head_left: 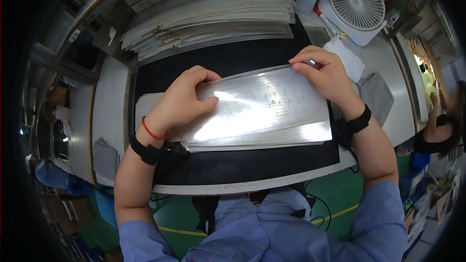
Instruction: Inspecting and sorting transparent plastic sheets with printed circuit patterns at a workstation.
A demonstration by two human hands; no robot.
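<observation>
Your right hand [323, 75], right of centre in the frame, pinches the upper right corner of the clear sheet [252, 99] between thumb and fingers. Your left hand [187, 94], left of centre, curves over the sheet's left end, thumb and index finger apart; whether it pinches the film, you cannot tell from this view. The sheet sits mid-frame, slightly askew above the stack of sheets [315, 132], so the lower layers show along its bottom edge. Having 2 hands at opposite ends probably keeps such floppy, glossy film level, and a corner hold likely leaves its marked middle uncovered. The stack rests on the black mat [252, 169], whose dark surface perhaps makes transparent edges easier to see. The larger pile of sheets [213, 19] lies at upper centre, seemingly set back to leave you working room; the white fan [357, 2] stands at upper right.
</observation>
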